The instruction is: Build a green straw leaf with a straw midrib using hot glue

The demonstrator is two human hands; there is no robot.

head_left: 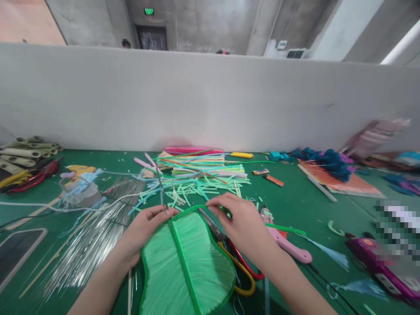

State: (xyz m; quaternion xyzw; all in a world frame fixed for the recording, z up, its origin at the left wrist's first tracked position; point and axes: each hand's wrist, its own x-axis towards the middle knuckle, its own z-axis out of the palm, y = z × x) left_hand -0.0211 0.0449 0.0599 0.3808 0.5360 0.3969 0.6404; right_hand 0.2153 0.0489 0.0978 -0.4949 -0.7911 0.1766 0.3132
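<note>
A bright green leaf-shaped piece (197,262) with a raised midrib and a corded rim lies in front of me. My left hand (152,229) pinches its upper left edge, thumb on top. At the upper right, the fingertips of my right hand (236,221) are closed on a thin green strip (193,207) that runs along the top edge. Another length of green strip (290,229) shows right of this hand; I cannot tell if it is the same one. Scissors (213,226) with a red and a yellow handle loop lie partly under the leaf.
A pink-handled tool (292,248) with a black cord lies right. Thin metal wires (88,240) and a phone (19,253) are left. Colourful strips (203,170) are heaped behind. Pliers (36,177), a yellow glue gun (80,169) and a magenta device (380,267) flank the table (315,214).
</note>
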